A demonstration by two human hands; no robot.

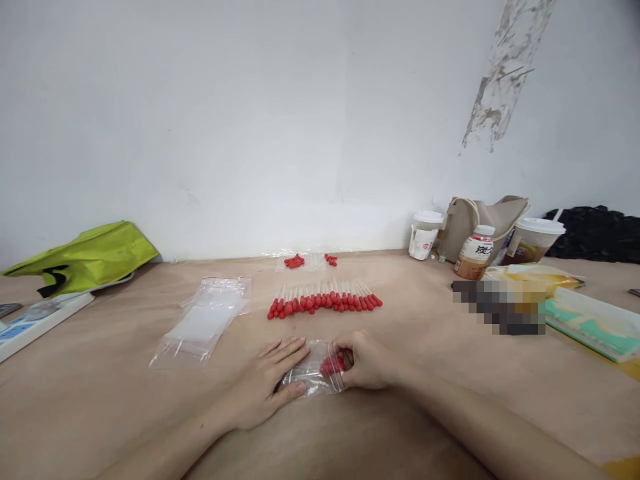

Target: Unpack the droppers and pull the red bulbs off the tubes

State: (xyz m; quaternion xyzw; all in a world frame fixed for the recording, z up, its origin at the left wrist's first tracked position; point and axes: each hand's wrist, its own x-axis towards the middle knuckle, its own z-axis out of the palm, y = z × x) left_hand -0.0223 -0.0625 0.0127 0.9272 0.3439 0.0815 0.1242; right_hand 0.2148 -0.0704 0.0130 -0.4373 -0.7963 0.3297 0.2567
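Observation:
In front of me on the brown-covered table lies a clear zip bag (pixel 314 381) with a bunch of red bulbs (pixel 332 365) at its right end. My left hand (pixel 273 380) rests flat on the bag's left part, fingers stretched and thumb apart. Curled around the right end, my right hand (pixel 367 360) pinches the bag's edge beside the bulbs; its fingertips are partly hidden. Beyond my hands, several thin droppers with red bulbs (pixel 320 301) form a row, bulbs toward me. A stack of flat clear zip bags (pixel 205 320) lies to the left.
Loose red bulbs (pixel 294 261) and clear tubes (pixel 314 261) lie near the wall. At right stand a paper cup (pixel 425 237), a bottle (pixel 474 257), a beige bag (pixel 487 217) and a drink cup (pixel 533 240). A yellow-green bag (pixel 100 257) and power strip (pixel 50 320) lie left.

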